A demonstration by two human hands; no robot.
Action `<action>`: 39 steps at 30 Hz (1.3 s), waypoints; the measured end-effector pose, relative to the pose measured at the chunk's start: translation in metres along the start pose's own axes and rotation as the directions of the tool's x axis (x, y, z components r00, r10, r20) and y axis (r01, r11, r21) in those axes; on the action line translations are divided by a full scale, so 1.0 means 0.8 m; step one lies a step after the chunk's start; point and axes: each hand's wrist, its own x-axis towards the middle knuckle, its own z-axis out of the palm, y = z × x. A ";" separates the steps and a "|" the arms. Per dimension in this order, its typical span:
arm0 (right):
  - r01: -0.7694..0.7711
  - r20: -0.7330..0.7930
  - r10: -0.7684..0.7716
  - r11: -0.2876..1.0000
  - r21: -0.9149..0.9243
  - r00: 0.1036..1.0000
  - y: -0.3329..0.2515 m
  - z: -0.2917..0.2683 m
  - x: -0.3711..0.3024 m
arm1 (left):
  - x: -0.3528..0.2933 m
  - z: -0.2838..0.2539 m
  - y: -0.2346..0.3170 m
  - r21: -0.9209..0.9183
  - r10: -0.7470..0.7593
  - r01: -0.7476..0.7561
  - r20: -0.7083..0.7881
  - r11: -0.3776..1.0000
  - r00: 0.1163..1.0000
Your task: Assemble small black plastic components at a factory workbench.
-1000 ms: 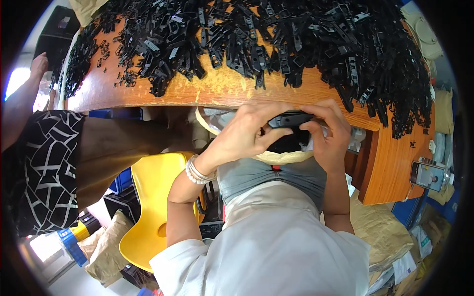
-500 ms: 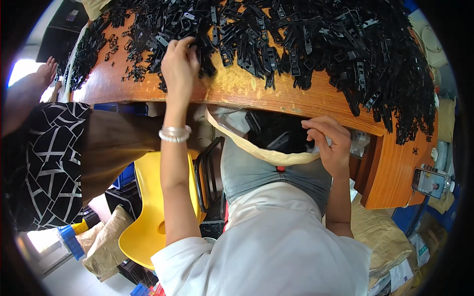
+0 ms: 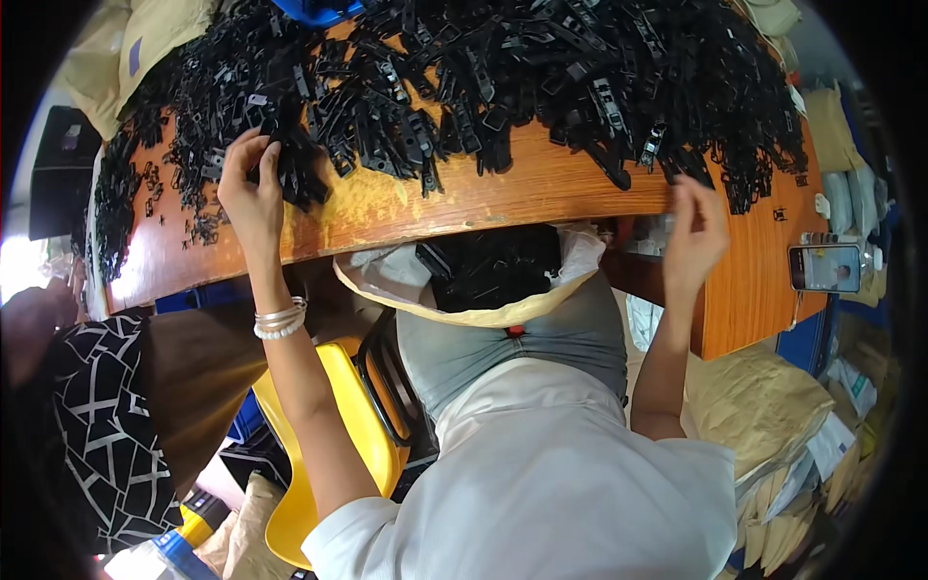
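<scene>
Black plastic parts (image 3: 425,87), long and narrow with small windows, lie heaped across the wooden table (image 3: 464,193). At the heap's left side my left hand (image 3: 253,193) has thumb and fingers pinched at a black plastic part (image 3: 278,124). My right hand (image 3: 698,232) is raised at the table's front edge on the right, its fingertips by the heap's lower edge; motion smears them, so their grip cannot be made out. Between my arms, an opened paper sack (image 3: 454,317) with a white lining rests on my lap, holding more black parts (image 3: 498,266).
A person in patterned clothing (image 3: 106,425) sits at my left, near a yellow chair (image 3: 338,425). A blue tray (image 3: 319,10) is at the far edge. To the right are a phone (image 3: 825,269) and large paper sacks (image 3: 754,406). A drawer space opens beneath the table.
My right hand has left the sack's rim and moved up and right to the heap's edge. My left hand stays at the heap, farther left in view. The whole view has shifted.
</scene>
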 end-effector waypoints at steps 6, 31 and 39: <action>-0.088 -0.189 -0.007 0.868 -0.489 0.982 0.066 -0.016 0.065 | -0.021 0.016 0.047 -0.352 -0.287 0.308 0.110 0.884 0.952; 0.504 0.285 -0.633 0.759 0.412 0.720 -0.114 0.023 -0.004 | -0.063 0.020 0.204 -0.646 -0.119 0.685 0.693 0.336 0.711; 0.300 0.328 -0.612 0.700 0.648 0.720 -0.108 0.030 -0.006 | -0.069 0.021 0.200 -0.544 -0.017 0.817 0.834 -0.190 0.551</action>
